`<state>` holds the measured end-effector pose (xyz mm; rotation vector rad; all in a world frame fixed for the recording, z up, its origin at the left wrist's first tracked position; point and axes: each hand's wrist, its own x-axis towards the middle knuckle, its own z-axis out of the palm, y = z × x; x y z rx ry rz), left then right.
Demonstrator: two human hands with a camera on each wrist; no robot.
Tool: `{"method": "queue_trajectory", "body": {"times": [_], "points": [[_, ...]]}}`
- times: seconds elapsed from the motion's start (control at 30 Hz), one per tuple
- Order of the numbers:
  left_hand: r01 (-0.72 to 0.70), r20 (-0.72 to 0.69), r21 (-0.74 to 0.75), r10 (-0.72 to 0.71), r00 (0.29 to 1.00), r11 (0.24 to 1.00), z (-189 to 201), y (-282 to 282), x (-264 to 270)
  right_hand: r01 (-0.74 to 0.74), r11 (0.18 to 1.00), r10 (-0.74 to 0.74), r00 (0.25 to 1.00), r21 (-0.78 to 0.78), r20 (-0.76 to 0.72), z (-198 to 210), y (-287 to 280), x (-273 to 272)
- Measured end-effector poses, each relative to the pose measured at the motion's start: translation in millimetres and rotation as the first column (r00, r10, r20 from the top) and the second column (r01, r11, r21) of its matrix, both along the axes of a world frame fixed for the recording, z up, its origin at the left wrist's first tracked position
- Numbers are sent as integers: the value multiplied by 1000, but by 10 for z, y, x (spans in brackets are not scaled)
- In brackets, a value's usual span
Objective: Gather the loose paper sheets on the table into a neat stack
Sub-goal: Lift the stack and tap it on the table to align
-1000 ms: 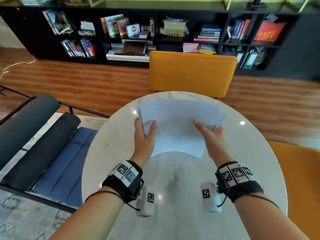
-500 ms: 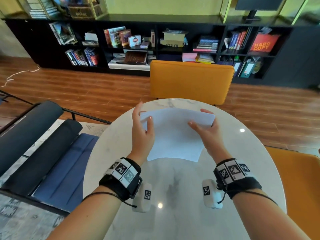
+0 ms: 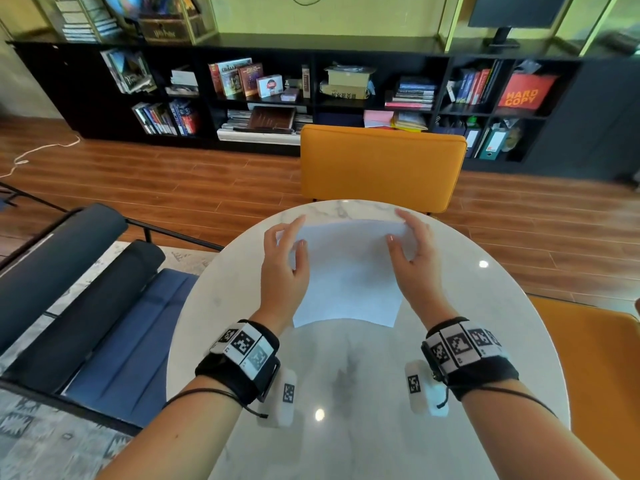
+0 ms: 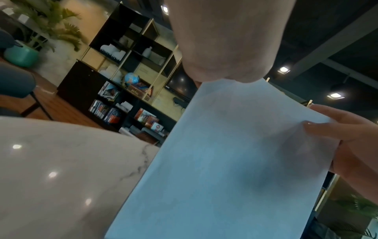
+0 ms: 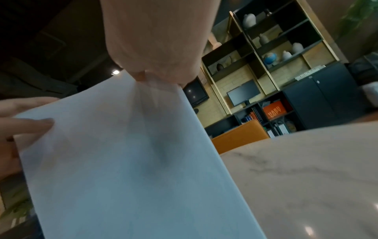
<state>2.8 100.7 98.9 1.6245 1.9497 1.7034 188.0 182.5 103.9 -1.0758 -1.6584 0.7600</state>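
Observation:
A stack of white paper sheets (image 3: 346, 271) stands tilted over the round marble table (image 3: 346, 427), its lower edge near the tabletop. My left hand (image 3: 284, 265) holds the stack's left edge near the top, thumb on the front and fingers behind. My right hand (image 3: 412, 258) grips the right edge the same way. The left wrist view shows the sheets (image 4: 225, 161) running from my left palm (image 4: 214, 40) to the right hand's thumb (image 4: 327, 129). In the right wrist view the paper (image 5: 122, 161) hangs below my right palm (image 5: 155, 40), with the left thumb (image 5: 36, 124) on it.
An orange chair (image 3: 381, 168) stands behind the table and another (image 3: 595, 375) at its right. A dark blue lounge seat (image 3: 86, 289) sits to the left. A black bookshelf (image 3: 277, 91) lines the far wall across the wooden floor.
The fanned sheets have been drawn together into one squared stack. Both hands slid from the lower sides up to the top corners, and the stack tipped more upright.

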Motion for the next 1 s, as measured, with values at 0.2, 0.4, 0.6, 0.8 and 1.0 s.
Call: {"method": "queue_trajectory", "body": {"times": [0.2,0.4,0.6,0.8,1.0], "points": [[142,530,-191,-20,848,971,-227,-9,4,-135,890,-25,939,-436,-342,-217,-21,53],[134,573,-118,-43,818,984,-161,19,39,-215,908,32,891,-360,-453,-91,-34,63],[204,619,-159,-64,783,966,-389,-62,103,-179,848,6,945,-499,-328,-452,-124,97],[178,627,-149,-46,778,973,-485,-80,128,-141,809,-59,946,-571,-318,-608,-171,120],[135,667,-87,-43,744,987,-539,-111,170,-117,791,-76,955,-601,-286,-723,-182,130]]}}
